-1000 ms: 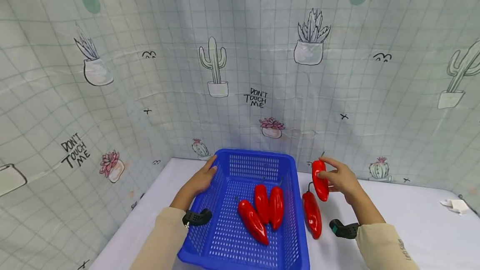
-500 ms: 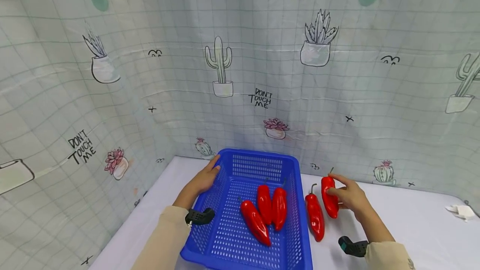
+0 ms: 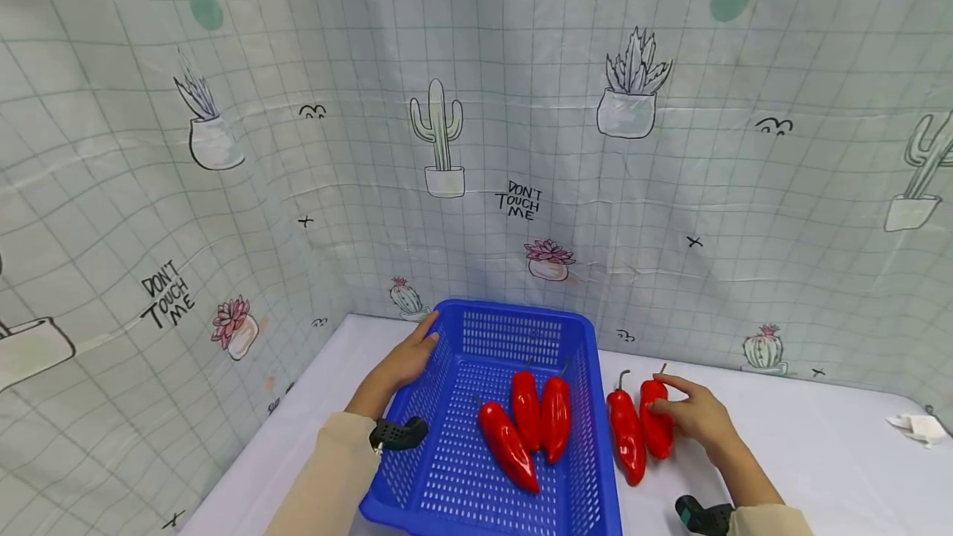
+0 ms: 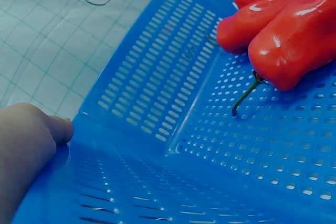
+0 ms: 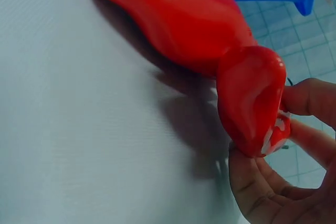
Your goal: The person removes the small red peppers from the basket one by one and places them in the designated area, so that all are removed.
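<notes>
Right hand point(image 3: 696, 413) pinches a red pepper point(image 3: 657, 428) between thumb and fingers; pepper sits just left of the palm, stem end away from the person, tip toward them. Tip looks raised off the table point(image 3: 819, 445), shadow set apart from it; can't tell if any part touches down. Key relation: a second pepper point(image 3: 627, 438) lies just left of the held one, long axis roughly parallel; contact between them unclear. Blue basket point(image 3: 593, 404) is further left from the right hand, past that second pepper, three peppers point(image 3: 526, 409) inside. Right hand is much nearer both outside peppers; left hand point(image 3: 405, 358) rests on the basket's far-side rim, finger curl hidden, can't tell.
</notes>
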Available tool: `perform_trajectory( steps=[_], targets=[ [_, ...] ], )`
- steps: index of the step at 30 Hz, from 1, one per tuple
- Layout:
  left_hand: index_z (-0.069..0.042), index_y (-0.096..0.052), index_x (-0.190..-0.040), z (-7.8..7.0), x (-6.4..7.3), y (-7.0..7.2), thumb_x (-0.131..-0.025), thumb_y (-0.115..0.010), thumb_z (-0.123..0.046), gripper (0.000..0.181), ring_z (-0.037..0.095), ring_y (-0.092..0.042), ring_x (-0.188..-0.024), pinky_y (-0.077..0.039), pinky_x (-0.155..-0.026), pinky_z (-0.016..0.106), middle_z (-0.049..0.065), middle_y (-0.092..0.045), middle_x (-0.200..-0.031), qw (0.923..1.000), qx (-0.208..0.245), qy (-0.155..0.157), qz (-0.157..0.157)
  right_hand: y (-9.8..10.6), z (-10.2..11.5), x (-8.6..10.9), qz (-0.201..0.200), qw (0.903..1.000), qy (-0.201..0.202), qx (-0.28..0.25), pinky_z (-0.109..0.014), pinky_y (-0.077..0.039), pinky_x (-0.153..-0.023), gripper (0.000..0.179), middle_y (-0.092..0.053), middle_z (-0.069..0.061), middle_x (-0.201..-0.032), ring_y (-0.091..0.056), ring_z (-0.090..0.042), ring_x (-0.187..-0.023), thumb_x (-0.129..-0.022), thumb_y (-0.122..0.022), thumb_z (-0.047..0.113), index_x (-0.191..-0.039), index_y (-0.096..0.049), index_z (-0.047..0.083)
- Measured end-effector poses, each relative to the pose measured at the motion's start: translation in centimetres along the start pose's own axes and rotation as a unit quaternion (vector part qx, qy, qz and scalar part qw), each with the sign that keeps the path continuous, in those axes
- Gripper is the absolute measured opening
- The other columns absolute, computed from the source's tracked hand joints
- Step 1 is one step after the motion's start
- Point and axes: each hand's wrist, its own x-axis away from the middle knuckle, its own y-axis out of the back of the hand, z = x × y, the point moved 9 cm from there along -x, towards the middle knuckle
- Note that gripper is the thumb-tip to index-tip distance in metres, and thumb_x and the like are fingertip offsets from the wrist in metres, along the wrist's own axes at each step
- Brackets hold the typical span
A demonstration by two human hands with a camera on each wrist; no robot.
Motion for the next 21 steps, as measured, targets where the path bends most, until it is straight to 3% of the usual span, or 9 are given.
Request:
perform_trajectory(
  steps=[13, 21],
  targets=[
    [-0.008, -0.016, -0.158, 0.32, -0.19, -0.12, -0.107, -0.029, -0.016, 0.053, 0.048, -0.020, -0.146, -0.018, -0.115, 0.064, 0.024, -0.018, -0.161, 0.9999, 0.012, 0.003, 0.004, -0.74, 0.34, -0.08, 0.009, 0.9997, 0.014, 0.017, -0.035, -0.060, -0.068, 0.066, -0.065, -0.027, -0.101, -0.063, -0.017, -0.075, -0.084, -0.071, 0.016, -0.140, -0.044, -0.008],
    [-0.009, -0.015, -0.158, 0.40, -0.15, -0.21, -0.107, -0.028, -0.016, 0.053, 0.048, -0.021, -0.145, -0.019, -0.114, 0.065, 0.024, -0.019, -0.161, 0.9999, 0.009, 0.007, 0.005, -0.87, 0.83, 0.17, 0.001, 0.9970, 0.035, 0.069, -0.034, -0.059, -0.064, 0.069, -0.068, -0.022, -0.095, -0.063, -0.016, -0.072, -0.084, -0.074, 0.022, -0.138, -0.045, -0.009]
  ],
)
